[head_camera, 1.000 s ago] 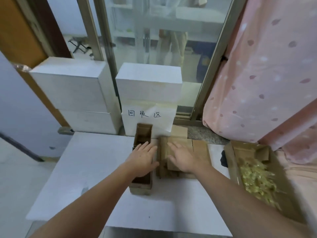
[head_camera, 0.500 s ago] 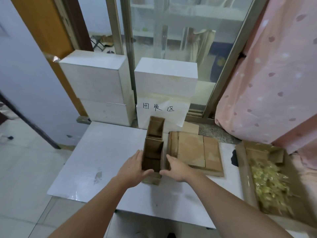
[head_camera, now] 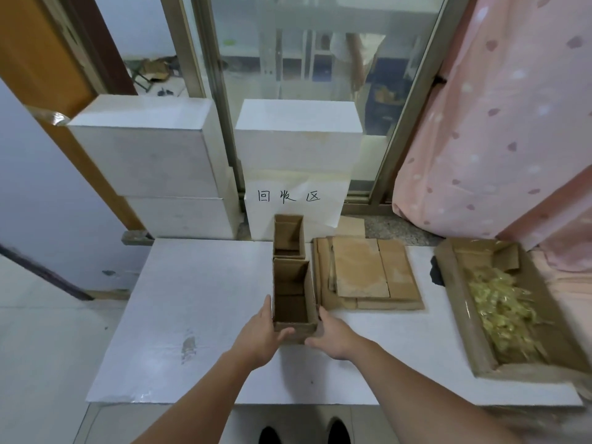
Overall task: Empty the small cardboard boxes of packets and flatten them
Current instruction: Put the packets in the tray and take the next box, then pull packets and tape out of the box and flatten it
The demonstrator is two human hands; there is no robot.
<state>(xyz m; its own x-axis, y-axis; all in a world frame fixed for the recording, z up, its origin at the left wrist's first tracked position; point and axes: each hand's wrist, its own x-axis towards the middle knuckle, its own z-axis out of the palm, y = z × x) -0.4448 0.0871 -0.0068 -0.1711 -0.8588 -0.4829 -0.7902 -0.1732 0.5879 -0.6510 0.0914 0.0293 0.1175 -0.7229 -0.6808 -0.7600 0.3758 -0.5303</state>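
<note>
From the head camera, my left hand and right hand clasp the near end of the small open-topped brown cardboard box, one on each side wall, thumbs hooked over the near corners and fingers laid along the flanks. The box sits on the white tabletop, just left of the stack of flattened brown cardboard sheets and touching, end to end, a second small open brown box beyond it.

Its long axis runs straight away from me, mouth upward. I see no packets inside, only bare cardboard floor and flaps. The packets, yellowish and shiny, lie in the large shallow cardboard tray well off to my right.

I judge the box light and thin-walled: stiff along its creases, yielding if squeezed across the open mouth. The long walls near the corners look the best place to hold, so I can rack it sideways into a flat sheet without tearing the flaps.
</note>
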